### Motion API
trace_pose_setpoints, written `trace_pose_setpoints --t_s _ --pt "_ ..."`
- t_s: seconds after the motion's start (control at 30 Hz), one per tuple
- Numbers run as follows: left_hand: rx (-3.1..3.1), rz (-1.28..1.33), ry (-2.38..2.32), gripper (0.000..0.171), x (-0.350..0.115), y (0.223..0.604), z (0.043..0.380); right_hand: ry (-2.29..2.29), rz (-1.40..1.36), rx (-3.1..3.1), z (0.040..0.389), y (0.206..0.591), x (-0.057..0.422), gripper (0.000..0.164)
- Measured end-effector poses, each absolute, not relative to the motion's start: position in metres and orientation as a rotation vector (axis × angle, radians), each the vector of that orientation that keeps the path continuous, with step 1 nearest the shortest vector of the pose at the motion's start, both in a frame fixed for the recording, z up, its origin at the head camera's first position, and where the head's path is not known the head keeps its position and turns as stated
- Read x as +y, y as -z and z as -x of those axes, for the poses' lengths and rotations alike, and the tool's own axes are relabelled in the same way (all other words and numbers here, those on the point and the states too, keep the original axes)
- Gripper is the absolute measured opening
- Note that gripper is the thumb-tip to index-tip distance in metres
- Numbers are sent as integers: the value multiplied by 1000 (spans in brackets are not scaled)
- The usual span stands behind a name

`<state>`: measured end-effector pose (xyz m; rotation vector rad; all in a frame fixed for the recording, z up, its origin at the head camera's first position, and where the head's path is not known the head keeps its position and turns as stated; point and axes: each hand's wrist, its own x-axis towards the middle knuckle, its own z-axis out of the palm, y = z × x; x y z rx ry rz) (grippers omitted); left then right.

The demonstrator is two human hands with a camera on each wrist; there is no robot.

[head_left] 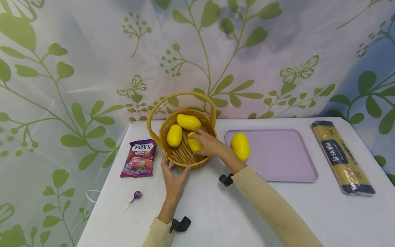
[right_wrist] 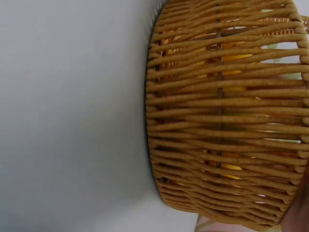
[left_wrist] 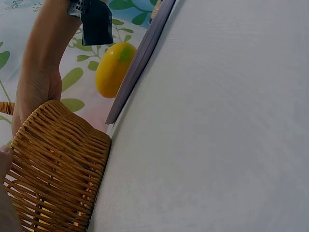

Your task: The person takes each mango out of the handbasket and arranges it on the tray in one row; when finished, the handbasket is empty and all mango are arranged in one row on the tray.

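Observation:
A wicker basket with a tall arched handle stands at the back of the table, two yellow mangoes lying loose in it, one at the back and one at the left. Reaching in over the right rim, my right hand holds a third mango, its fingers spread over the top and partly covering it. My left hand grips the front of the basket, thumb and fingers apart along its wall. In the left wrist view, the woven wall hides most of the right hand's fingers.
Right of the basket lies a lilac tray with another mango on its left end. A spaghetti pack is at the far right. At the left are a purple candy bag and a lollipop. A patterned curtain hangs behind.

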<state>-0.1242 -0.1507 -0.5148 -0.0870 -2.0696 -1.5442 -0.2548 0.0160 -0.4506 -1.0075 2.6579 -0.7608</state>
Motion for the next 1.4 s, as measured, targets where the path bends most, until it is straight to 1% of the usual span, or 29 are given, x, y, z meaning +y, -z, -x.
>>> trace_pose_setpoints --t_s 0.1,0.17,0.23,0.4,1.4 --pt "-2071 76 1549 90 -151 515 124 702 985 2643 256 450 15 69" --pt "-2076 75 1542 89 -151 514 124 658 1002 2625 256 450 15 72" --pt "-2079 75 1552 88 -148 503 120 620 1019 2601 257 449 14 75" --pt "-2081 84 1557 88 -149 501 119 595 1068 2572 260 451 12 79" --pt "-2072 78 1560 90 -149 504 119 771 1098 2627 256 454 14 80"
